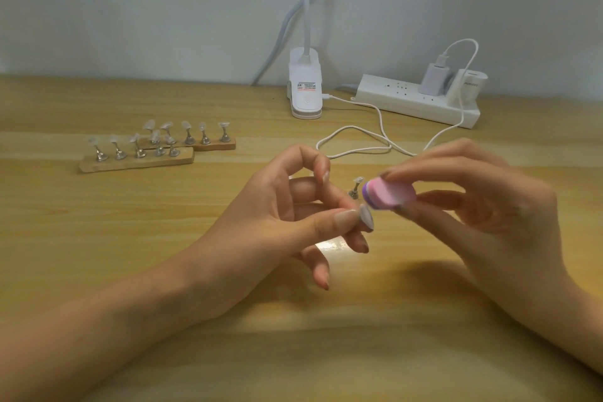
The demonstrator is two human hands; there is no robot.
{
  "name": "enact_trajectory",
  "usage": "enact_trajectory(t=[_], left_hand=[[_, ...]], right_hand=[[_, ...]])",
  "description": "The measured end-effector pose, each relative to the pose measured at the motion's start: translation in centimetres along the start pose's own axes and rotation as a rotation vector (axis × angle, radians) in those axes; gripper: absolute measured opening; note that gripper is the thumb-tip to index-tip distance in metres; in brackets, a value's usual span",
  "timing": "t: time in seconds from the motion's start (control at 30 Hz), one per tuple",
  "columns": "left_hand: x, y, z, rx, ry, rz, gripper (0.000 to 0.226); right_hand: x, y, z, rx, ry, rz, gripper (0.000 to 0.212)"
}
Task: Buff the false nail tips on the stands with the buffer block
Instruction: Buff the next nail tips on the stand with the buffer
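Buffer block (391, 194) gripped by right hand (483, 202), left hand (277, 206) fingers (326, 222) pinching nail tip (366, 217) — lamp label (306, 86) unreadable

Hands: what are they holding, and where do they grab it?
Left hand pinches a false nail tip by one edge; right hand pinches the buffer block at its pink end.
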State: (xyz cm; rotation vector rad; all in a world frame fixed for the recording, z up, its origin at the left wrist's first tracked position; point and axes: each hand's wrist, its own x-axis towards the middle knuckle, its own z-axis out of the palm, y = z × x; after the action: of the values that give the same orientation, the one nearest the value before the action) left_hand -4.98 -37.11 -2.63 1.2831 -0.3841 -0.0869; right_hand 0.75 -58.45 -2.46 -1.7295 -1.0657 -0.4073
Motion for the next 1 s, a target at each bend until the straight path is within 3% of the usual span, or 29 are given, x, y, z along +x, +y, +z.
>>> enact_trajectory(t=[0.17, 0.5, 0.83, 1.0], left_hand=[[0.13, -0.19, -0.12, -0.013, 0.017, -0.004, 0.037], [0.09, -0.13, -0.09, -0.050, -0.021, 0.007, 0.034], [0.07, -0.26, 0.09, -0.026, 0.029, 0.000, 0.036], [-0.04, -0.16, 0.01, -0.028, -0.008, 0.008, 0.035]], right_hand=[[-0.17, -0.59, 0.27, -0.007, -0.058, -0.088, 0.018], [-0.08, -0.56, 0.07, 0.063, -0.018, -0.028, 0.023], [-0.12, -0.85, 0.28, -0.113, -0.068, -0.168, 0.022], [0.09, -0.30, 0.07, -0.082, -0.011, -0.098, 0.022]])
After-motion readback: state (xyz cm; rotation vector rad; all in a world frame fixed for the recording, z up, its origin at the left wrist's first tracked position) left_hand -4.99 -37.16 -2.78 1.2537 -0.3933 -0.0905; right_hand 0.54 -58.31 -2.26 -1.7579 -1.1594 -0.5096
